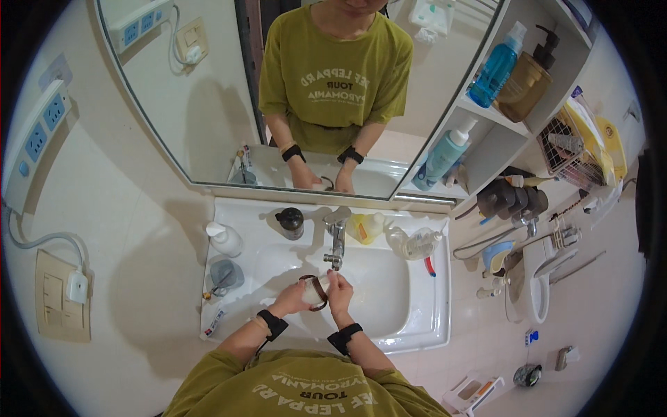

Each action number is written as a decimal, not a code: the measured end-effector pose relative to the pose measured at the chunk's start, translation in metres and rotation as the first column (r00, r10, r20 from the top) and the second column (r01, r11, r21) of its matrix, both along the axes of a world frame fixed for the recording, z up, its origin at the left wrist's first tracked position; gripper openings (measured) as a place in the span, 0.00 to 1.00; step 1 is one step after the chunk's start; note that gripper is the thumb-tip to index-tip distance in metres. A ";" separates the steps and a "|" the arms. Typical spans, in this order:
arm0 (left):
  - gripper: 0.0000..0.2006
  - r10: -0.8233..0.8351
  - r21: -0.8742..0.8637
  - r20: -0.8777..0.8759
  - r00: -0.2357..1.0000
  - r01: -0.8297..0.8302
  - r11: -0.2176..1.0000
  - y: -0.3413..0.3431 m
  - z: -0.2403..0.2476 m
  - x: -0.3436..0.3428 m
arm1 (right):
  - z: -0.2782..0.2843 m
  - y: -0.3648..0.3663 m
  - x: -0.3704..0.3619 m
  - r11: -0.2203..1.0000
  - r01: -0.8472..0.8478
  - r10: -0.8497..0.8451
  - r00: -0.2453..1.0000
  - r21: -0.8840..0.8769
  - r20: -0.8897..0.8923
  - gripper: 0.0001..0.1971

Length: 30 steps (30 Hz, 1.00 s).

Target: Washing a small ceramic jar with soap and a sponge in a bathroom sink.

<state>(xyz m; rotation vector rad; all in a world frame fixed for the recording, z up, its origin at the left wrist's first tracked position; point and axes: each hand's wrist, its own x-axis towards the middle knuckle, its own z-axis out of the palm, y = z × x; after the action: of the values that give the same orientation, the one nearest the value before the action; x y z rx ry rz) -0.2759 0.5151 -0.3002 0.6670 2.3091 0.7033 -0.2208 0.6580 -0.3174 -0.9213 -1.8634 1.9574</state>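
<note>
Pose, left to right: left forearm comes up from the lower edge angled inward, wristband (272,324) on, left hand (290,299) over the left part of the basin. Right forearm leans in from the other side, second wristband (343,339) on, right hand (340,297) just below the faucet (336,240) spout. Wrists apart, hands converge on one item.

Edges/room: white washstand (442,306) has a raised rim. Left ledge carries white pump bottle (225,239), grey cup (226,276) and a small tube (217,322). Along the back: dark bottle (290,222), then faucet, yellow bottle (366,226), clear bottle (419,243), with a red-and-blue item (430,265) below that. Mirror (208,104) edge runs behind. Tightest spot is the spout, near the right fingertips. Open room: basin (379,299) right of the hands.

Hands: left is partly closed, grasping a pale item with a brown band (313,292) by its left side. Right has fingers bent, tips at the item's upper right; can't tell if it grips or only touches. Item sits between both hands, above the basin, band tilted. Exact kind unclear.
</note>
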 end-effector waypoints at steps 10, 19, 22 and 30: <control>0.34 -0.071 -0.009 -0.166 0.984 0.070 0.998 -0.008 -0.011 -0.003 | -0.024 -0.003 -0.001 0.988 0.048 -0.038 0.997 0.148 -0.065 0.14; 0.35 -0.044 0.003 -0.136 0.990 0.044 0.999 -0.010 -0.012 -0.002 | -0.011 -0.004 -0.005 0.986 0.040 -0.035 0.999 0.164 -0.038 0.11; 0.35 -0.023 -0.002 -0.132 0.991 0.023 1.000 -0.010 -0.012 -0.002 | -0.006 -0.005 -0.006 0.988 0.017 -0.016 1.000 0.155 -0.010 0.11; 0.36 -0.016 -0.018 -0.150 0.989 0.013 1.000 -0.009 -0.003 -0.001 | -0.015 -0.008 -0.006 0.992 0.032 -0.035 0.999 0.124 0.023 0.14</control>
<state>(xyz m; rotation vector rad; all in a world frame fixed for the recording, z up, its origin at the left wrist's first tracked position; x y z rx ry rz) -0.2771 0.5064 -0.3028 0.7511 2.4418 0.6455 -0.2272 0.6502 -0.3323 -0.9377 -1.9449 1.7965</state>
